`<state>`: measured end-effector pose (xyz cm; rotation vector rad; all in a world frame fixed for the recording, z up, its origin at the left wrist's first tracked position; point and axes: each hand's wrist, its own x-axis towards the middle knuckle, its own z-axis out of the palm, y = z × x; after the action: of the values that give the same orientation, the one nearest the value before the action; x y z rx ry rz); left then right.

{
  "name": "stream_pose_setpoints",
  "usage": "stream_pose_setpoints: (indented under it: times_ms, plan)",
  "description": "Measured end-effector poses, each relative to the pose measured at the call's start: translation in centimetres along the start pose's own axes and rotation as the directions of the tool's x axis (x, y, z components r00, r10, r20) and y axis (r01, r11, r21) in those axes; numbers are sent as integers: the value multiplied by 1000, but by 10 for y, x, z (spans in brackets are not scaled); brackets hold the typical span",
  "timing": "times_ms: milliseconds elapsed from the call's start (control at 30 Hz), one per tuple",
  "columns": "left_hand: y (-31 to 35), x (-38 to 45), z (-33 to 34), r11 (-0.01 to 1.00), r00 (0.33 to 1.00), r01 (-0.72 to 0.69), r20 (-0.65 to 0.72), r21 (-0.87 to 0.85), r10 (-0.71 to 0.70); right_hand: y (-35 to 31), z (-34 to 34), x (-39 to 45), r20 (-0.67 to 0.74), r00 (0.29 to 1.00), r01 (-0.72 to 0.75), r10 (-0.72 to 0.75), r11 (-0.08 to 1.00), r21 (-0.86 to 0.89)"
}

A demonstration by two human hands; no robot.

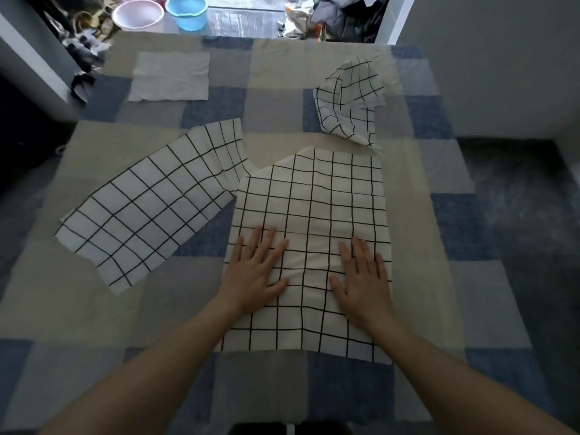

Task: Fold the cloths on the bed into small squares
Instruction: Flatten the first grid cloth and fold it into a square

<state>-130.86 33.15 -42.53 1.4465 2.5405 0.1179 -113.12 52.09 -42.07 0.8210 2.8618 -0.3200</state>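
Both hands, left hand [255,271] and right hand [362,277], lay flat, gripping nothing, on the checked cloth [314,196]; trapped wrinkles likely to skew fold.

You have three grid-patterned cloths on the bed [94,309]: one [314,199] at the centre of the frame, one [150,202] at centre left, one crumpled [348,105] at upper right. You have one plain pale cloth [171,76] at upper left. Two basins stand at the top edge, one pink [138,15] and one blue [186,11]. Two hands, left [254,271] and right [361,277], show.
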Motion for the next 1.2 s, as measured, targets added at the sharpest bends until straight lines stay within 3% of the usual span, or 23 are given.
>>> stream_pose_setpoints:
  times_ms: [400, 800, 933, 1200]
  plan:
    - [55, -65, 2, 986, 974, 159, 174, -54, -148, 25, -21, -38, 219, 955, 218, -201, 974, -56]
    - [53, -62, -10, 986, 935, 160, 329, -49, -135, 27, -19, -42, 232, 954, 201, -190, 979, -27]
    - [49, -62, -7, 985, 949, 152, 292, -85, -121, 21, -16, -45, 237, 961, 152, -144, 988, -15]
    - [35, -51, -27, 959, 987, 164, 39, -232, -159, 16, -35, -56, 232, 961, 140, -149, 989, 56]
